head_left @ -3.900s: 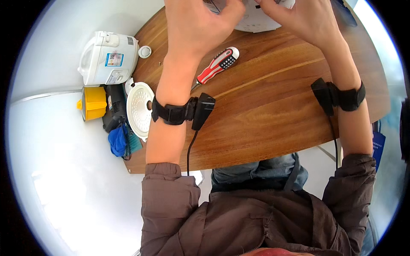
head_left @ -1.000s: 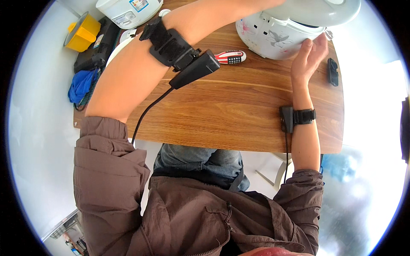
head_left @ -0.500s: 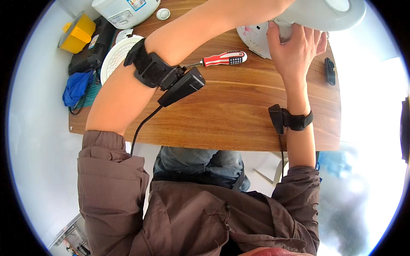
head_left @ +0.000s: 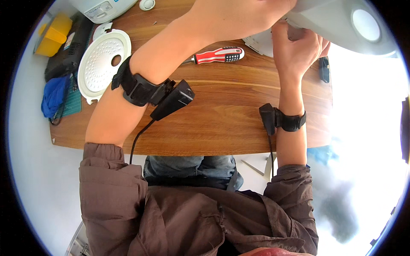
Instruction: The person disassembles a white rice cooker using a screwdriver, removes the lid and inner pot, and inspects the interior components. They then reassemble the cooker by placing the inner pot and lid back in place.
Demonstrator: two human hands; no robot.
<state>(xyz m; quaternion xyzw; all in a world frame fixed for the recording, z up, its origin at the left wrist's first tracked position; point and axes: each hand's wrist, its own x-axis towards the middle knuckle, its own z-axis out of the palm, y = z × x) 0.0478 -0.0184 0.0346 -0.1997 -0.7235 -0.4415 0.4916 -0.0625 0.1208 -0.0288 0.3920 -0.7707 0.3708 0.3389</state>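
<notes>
At top right is a white rice cooker with a large grey lid bearing a white oval. My left hand reaches to the lid's left side, its fingertips hidden at the top edge. My right hand is lower, fingers curled against the cooker just under the lid; what exactly they grip is hidden. Both forearms wear black strapped devices with cables. A red and white screwdriver lies below my left hand on the wooden table, its tip hidden behind my left arm.
A white perforated disc lies at left, beside a blue cloth, green mat, black case and yellow container. A second white cooker and small white part are at the back; a black object is at right.
The grey lid has come further into view, lower and rightward. My left arm has swung across from its earlier raised position; my right hand's fingers have curled more under the lid. The view has shifted.
</notes>
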